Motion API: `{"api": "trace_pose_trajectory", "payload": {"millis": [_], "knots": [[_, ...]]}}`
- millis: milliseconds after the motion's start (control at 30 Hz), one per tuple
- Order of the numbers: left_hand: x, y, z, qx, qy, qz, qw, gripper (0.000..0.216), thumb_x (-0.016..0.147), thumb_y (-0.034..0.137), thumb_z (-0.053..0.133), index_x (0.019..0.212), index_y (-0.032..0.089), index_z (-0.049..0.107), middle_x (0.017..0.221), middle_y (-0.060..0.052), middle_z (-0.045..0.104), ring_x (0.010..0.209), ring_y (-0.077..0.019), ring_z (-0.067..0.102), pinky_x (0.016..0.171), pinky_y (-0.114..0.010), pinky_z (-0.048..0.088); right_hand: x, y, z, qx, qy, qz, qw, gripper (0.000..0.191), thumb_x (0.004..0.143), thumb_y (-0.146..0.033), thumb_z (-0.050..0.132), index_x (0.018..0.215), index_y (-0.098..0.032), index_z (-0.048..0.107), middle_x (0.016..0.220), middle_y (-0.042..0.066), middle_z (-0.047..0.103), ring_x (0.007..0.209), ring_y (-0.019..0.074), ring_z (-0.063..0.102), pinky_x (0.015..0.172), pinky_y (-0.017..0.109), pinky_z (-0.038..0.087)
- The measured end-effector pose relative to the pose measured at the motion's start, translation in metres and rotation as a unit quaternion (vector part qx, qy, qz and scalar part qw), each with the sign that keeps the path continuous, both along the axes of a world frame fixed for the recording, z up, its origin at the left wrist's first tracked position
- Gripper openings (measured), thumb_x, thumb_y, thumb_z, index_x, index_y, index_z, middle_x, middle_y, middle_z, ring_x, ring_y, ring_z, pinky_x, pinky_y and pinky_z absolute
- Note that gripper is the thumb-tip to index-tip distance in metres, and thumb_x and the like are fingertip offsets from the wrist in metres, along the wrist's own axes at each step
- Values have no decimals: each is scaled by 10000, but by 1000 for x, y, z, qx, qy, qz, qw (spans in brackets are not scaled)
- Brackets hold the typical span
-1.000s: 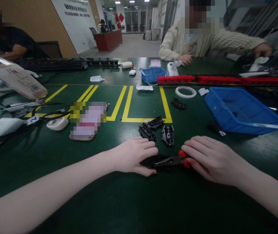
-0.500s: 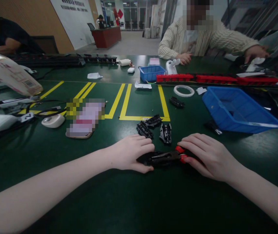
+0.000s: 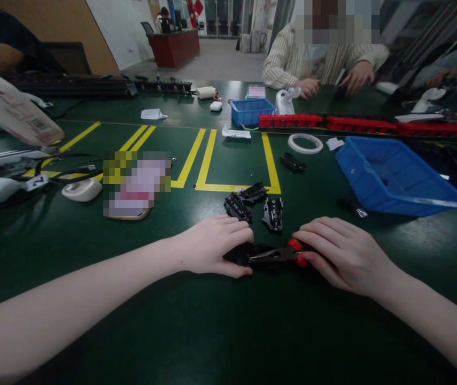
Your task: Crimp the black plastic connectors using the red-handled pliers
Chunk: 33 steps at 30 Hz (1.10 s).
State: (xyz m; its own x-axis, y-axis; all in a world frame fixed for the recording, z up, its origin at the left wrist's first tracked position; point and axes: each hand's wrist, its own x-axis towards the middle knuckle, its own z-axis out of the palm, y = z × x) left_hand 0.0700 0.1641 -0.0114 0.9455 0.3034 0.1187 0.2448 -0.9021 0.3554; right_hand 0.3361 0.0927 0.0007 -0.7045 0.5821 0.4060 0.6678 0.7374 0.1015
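My right hand (image 3: 342,254) is closed around the red handles of a pair of pliers (image 3: 276,254) that lies low over the green table (image 3: 212,321). The pliers' dark jaws point left onto a small black plastic part (image 3: 241,252). My left hand (image 3: 216,245) presses down on that part, fingers together and curled over it. Three more black plastic parts (image 3: 252,202) lie just beyond my hands, near the corner of a yellow floor-tape outline.
A large blue bin (image 3: 392,176) stands at the right, a small blue bin (image 3: 250,110) farther back. Red strips (image 3: 356,124), a tape ring (image 3: 305,143) and another black part (image 3: 293,162) lie beyond. Cables and white devices crowd the left. A person in a striped shirt (image 3: 292,59) sits opposite.
My hands and the pliers have barely shifted. The view has tilted down a little. The person opposite has drawn the far hand in toward the body.
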Motion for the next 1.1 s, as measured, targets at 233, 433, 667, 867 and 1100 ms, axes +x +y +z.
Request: {"api": "trace_pose_trajectory", "payload": {"millis": [233,433,667,867,1100], "knots": [[0,1,1,20,1,-10,1000,379,858,524,577,919,152,539,864,-33,592,753,-174,553,647,-279,390,1,2,0,-13,13,7,1000,192,910,-160,431,943,-101,611,859,112,681,764,197,613,624,311,506],[-1,2,0,37,-6,-23,999,420,878,570,519,891,152,549,839,-28,574,738,-174,536,649,-285,381,2,3,-3,-52,35,5,998,210,922,-153,405,945,-124,612,865,98,688,766,181,622,634,305,508],[0,2,1,23,1,-23,999,400,878,548,533,895,149,557,841,-30,580,745,-168,536,654,-274,376,5,5,-8,-89,53,-6,995,206,926,-158,399,954,-129,601,879,97,683,777,186,617,639,317,496],[-1,2,1,25,3,-21,999,413,881,561,516,890,152,564,840,-35,587,748,-173,533,663,-275,378,8,3,-12,-120,94,-21,988,215,922,-160,402,1026,-162,590,930,90,667,836,202,609,698,345,491],[0,2,1,31,-2,-24,999,436,870,586,520,840,152,551,819,-34,579,727,-169,525,648,-275,365,14,2,-11,-124,100,-34,987,213,923,-160,408,1050,-178,578,950,91,653,847,208,606,708,355,492]]}}
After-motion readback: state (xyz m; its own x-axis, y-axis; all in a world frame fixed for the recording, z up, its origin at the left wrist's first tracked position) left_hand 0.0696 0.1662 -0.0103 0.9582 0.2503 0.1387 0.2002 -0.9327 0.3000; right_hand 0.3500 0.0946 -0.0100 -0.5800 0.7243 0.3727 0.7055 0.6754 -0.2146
